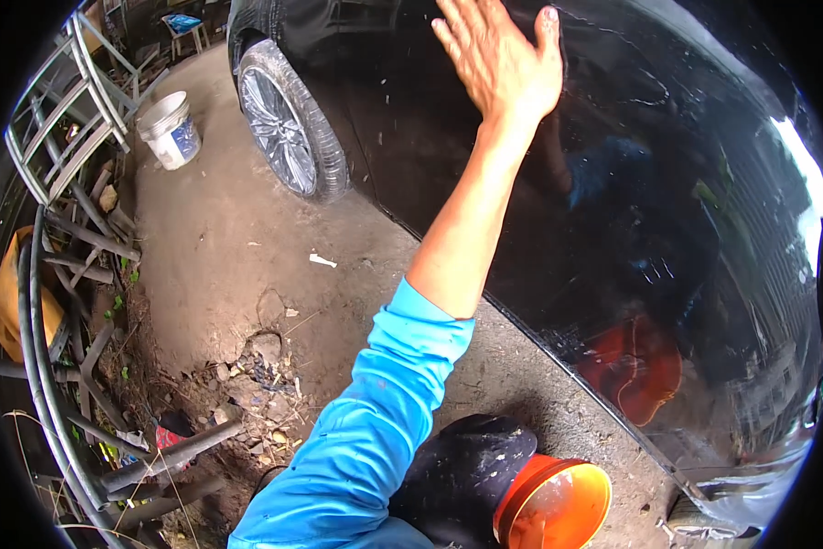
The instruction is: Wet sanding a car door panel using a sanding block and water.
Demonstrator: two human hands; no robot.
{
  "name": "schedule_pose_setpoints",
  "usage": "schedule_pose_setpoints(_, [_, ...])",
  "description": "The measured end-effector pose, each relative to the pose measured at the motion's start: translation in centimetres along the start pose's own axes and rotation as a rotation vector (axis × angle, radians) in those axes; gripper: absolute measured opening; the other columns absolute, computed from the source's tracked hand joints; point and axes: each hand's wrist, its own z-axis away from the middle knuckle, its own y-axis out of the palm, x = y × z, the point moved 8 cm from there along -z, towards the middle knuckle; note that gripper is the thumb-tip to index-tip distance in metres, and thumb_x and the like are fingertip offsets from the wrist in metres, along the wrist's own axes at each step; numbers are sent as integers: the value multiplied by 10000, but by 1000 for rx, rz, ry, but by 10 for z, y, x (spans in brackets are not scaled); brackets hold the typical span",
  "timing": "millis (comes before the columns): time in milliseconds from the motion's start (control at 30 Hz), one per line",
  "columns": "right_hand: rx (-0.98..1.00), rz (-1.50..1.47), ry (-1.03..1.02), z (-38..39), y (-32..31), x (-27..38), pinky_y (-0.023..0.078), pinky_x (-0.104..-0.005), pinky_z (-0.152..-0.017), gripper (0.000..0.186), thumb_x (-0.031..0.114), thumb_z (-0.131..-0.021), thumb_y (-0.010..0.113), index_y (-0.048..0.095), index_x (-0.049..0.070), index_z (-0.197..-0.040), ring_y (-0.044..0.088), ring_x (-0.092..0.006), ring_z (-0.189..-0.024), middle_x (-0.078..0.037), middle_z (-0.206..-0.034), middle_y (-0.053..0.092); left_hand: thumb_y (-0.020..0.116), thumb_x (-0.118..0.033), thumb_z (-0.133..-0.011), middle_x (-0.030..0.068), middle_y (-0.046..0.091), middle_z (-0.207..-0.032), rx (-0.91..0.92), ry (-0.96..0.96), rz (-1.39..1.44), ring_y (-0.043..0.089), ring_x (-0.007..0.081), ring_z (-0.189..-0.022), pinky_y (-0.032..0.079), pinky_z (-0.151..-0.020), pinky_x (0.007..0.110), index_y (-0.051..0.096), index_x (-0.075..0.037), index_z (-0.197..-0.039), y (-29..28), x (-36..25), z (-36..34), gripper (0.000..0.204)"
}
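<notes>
My left hand (510,75) lies flat on the glossy black side of a car (448,156), fingers spread and thumb out to the right. The fingertips come close to the top edge of the picture. A rolled-up blue sleeve (365,416) covers my upper forearm. Water drops and streaks show on the black panel, which also mirrors an orange bucket. That orange bucket (512,512) is low in the view, right beside my dark, white-spotted trouser leg (462,462). My right hand is out of sight.
A car wheel (288,128) with silver spokes stands on the dirt ground. Farther left are a white bucket (172,137) and a metal frame (77,114). Curved metal tubes (41,357), branches (169,457) and rubble (265,393) line the left side. A small stool (190,35) stands far back.
</notes>
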Motion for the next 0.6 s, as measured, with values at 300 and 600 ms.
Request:
schedule_pose_setpoints(300, [487, -44, 73, 0, 167, -13, 464, -380, -1033, 354, 198, -946, 564, 582, 17, -1250, 587, -237, -1140, -134, -1312, 591, 305, -481, -1021, 270, 115, -1584, 65, -797, 110, 68, 388, -1485, 60, -1208, 458, 128, 39, -1522, 16, 171, 367, 744])
schedule_pose_setpoints(600, [751, 695, -753, 193, 588, 114, 307, -443, -1143, 610, 398, -1023, 427, 370, -42, -1442, 422, -340, -1356, -237, -1468, 414, 342, -353, -1047, 272, 65, -1588, 102, -482, 362, 62, 375, -1488, 79, -1212, 448, 107, 39, -1524, -15, 48, 218, 660])
